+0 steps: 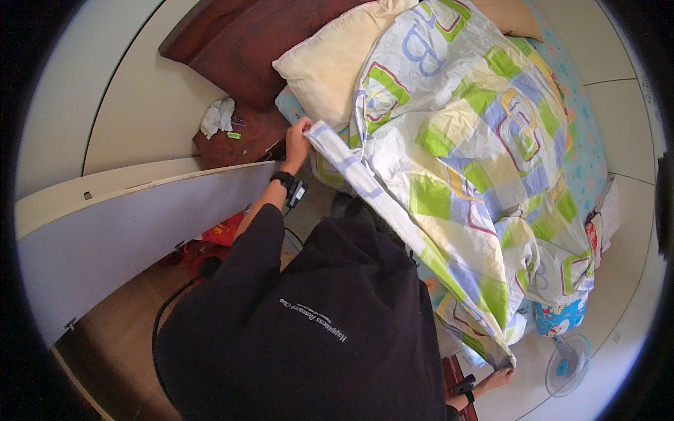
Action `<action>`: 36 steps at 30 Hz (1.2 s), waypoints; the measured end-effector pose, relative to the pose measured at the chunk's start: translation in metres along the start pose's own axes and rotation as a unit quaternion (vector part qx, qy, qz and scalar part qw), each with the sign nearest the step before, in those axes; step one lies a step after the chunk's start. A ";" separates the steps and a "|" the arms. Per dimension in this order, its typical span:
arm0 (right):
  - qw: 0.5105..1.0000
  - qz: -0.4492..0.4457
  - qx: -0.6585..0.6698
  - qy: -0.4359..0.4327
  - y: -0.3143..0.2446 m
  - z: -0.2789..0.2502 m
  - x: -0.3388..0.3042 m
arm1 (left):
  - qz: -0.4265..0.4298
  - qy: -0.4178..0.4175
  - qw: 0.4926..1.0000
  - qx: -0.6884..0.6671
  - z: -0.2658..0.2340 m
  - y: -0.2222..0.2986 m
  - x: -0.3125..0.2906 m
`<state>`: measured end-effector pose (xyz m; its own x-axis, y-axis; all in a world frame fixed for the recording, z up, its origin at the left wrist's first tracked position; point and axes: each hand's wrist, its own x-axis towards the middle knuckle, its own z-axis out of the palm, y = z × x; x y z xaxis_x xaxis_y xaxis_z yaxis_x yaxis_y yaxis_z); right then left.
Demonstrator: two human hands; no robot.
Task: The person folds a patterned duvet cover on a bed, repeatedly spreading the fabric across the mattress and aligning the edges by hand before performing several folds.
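Observation:
A quilt with green, blue, white and yellow patches lies spread and rumpled over the bed. Its near edge is stretched in a long folded strip between my two hands. My left hand pinches the corner by the cream pillow. At the lower right, my right hand grips the other end of that edge, its fingers partly hidden by the cloth. Under the quilt shows a blue-green patterned sheet.
A dark red wooden headboard rises behind the pillow. White crumpled cloth lies on the bedside cabinet. An open pale door panel stands at my left. Beyond the bed's foot are a blue patterned cushion and a fan.

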<state>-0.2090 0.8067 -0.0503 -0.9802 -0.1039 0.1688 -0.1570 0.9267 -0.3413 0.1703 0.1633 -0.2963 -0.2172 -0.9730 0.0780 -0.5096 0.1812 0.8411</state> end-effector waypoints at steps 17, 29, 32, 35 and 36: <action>0.821 -0.274 0.148 -0.478 -0.264 0.246 -0.016 | -0.124 -0.607 0.734 -0.279 0.167 0.150 -0.078; 0.881 -0.238 0.135 -0.386 -0.318 0.361 0.106 | -0.073 -0.256 0.910 -0.317 0.115 0.050 -0.105; 0.924 -0.202 0.127 -0.299 -0.341 0.370 0.149 | -0.265 0.037 0.934 -0.235 0.087 -0.055 -0.184; 0.938 -0.205 0.131 -0.248 -0.372 0.400 0.148 | -0.366 0.207 0.872 -0.250 0.083 -0.126 -0.284; 0.936 -0.223 0.138 -0.237 -0.378 0.404 0.149 | -0.397 0.154 0.869 -0.250 0.081 -0.127 -0.300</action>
<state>-0.3445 0.2954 -0.2698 -0.7432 -0.6668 -0.0553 -0.5244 0.6318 -0.5708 0.2323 0.4437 -0.4699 0.3109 -0.7687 -0.5589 0.0465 -0.5750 0.8168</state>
